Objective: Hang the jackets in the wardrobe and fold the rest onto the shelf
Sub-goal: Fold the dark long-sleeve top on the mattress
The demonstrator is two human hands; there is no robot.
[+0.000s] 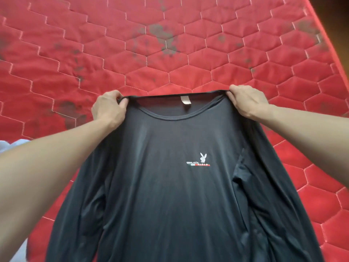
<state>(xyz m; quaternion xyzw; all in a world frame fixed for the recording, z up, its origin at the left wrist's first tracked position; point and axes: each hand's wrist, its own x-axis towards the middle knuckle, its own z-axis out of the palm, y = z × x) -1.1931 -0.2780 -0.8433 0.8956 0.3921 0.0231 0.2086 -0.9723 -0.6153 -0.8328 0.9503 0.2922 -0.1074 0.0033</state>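
A dark grey long-sleeved shirt (170, 195) with a small white rabbit logo on the chest is stretched out in front of me, neckline away from me, over the red mattress. My left hand (108, 108) grips its left shoulder at the collar edge. My right hand (247, 103) grips the right shoulder the same way. Both sleeves hang down along the sides of the body. A pale label shows inside the neck. The shirt's lower hem is out of view at the bottom.
A red quilted mattress (170, 44) with a hexagon stitch pattern and dark stains fills the view; its edge runs along the upper right. A bit of white fabric (11, 148) shows at the left edge under my left forearm.
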